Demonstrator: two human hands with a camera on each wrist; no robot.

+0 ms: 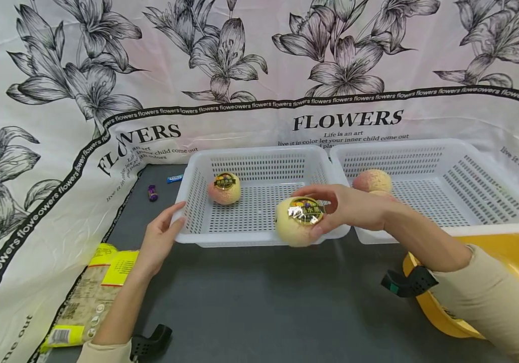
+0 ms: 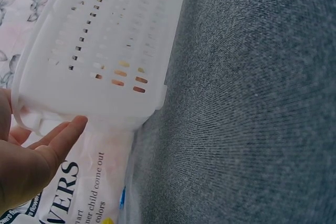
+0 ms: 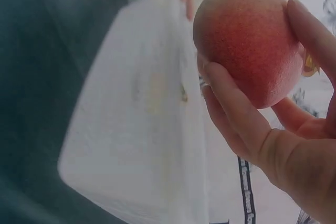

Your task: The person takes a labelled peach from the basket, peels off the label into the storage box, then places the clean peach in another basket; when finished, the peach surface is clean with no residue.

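Note:
My right hand (image 1: 350,204) holds a peach (image 1: 293,224) with a black and gold label above the front rim of the left white basket (image 1: 259,239). In the right wrist view the peach (image 3: 247,40) shows its red side, between thumb and fingers. My left hand (image 1: 157,242) grips the left basket's left rim; in the left wrist view the basket (image 2: 105,98) has fingers (image 2: 68,135) under its rim. Another labelled peach (image 1: 224,189) lies inside that basket, at its left. In the right white basket (image 1: 477,229), a peach (image 1: 373,179) and part of another show behind my right wrist.
A yellow basin (image 1: 441,312) stands under my right forearm. At the left lies a yellow-and-clear packet (image 1: 87,302). A small purple wrapped item (image 1: 152,193) and a blue one (image 1: 175,178) lie left of the baskets. A flowered cloth (image 1: 241,121) hangs behind the grey table (image 1: 264,312).

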